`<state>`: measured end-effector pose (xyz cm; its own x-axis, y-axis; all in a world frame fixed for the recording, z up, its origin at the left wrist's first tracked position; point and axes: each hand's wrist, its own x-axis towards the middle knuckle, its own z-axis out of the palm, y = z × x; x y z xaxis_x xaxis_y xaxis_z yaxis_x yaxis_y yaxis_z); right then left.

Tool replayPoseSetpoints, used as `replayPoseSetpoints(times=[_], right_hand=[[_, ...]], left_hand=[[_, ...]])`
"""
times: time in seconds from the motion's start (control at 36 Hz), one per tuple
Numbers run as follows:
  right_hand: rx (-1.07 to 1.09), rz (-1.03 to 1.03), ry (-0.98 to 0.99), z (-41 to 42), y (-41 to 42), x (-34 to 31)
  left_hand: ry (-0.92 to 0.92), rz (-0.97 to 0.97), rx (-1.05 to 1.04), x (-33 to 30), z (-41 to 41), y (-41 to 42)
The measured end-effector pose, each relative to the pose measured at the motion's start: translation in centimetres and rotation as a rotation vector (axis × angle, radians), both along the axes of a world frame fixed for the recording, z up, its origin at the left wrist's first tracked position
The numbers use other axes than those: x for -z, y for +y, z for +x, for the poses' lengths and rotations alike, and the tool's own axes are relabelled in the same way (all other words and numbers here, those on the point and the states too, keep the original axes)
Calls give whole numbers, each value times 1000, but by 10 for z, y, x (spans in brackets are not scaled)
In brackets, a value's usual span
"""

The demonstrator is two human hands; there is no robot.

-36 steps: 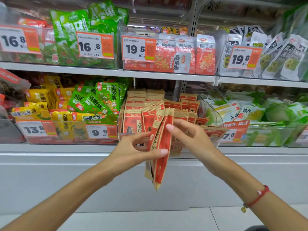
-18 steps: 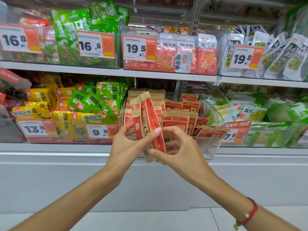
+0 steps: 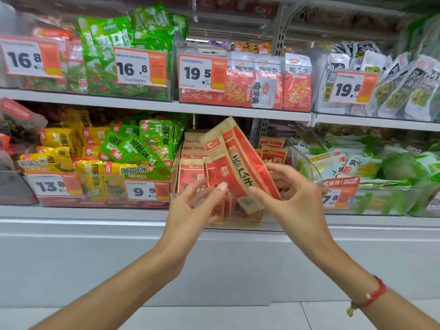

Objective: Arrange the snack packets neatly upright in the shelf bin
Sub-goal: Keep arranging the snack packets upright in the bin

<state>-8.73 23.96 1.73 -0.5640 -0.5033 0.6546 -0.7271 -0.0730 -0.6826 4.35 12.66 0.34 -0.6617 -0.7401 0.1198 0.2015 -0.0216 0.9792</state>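
A person stands before a shop shelf, both bare forearms reaching toward a clear plastic shelf bin (image 3: pixel 312 163) on the lower white metal shelf (image 3: pixel 95 211). The right hand (image 3: pixel 294 198) holds a small bunch of red and kraft-brown snack packets (image 3: pixel 234 163), tilted so their tops lean up and to the left above the bin's front. Its thumb lies against the near face of the bunch low down, and the other fingers (image 3: pixel 283 169) curl round behind the right edge, so the hand is gripping the packets. The left hand (image 3: pixel 190 210) is just beside the bunch on its left. Its fingers are loosely spread and only slightly bent, with the tip of one finger (image 3: pixel 222 186) touching or nearly touching the lower left edge of the packets; the blur stops me telling which. It grasps nothing that I can see.

Behind the held bunch, more packets of the same kind (image 3: pixel 191 172) stand upright in rows in the left part of the bin, and a few more (image 3: pixel 272 154) show at the far right.

A red cord bracelet (image 3: pixel 371 294) circles the right wrist. To the left sits a bin of green and yellow snack bags (image 3: pixel 133 148), and price tags reading 9.9 (image 3: pixel 145 190) and 13.8 (image 3: pixel 53 185) hang along the shelf front.
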Motion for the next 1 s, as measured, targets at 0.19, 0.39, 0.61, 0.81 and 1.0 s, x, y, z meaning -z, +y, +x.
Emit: replayPoseSetpoints(times=[0.19,0.39,0.61,0.81,1.0], right_hand=[[130,-9,781,19,-8,12],[-67,174,476,32,-2,9],[72,163,269,14,6,-17],[-303,300,5,-4,17,-30],[-130,-117,78,-36,52,-62]], left_hand=[[112,52,136,-12,0,16],[-19,-304,-28,-12,2,-26],[-123,-623,296,-17,12,-35],[-305,-905,285,-7,10,-31],[-199,-1084,-206,-23,-15,-30]])
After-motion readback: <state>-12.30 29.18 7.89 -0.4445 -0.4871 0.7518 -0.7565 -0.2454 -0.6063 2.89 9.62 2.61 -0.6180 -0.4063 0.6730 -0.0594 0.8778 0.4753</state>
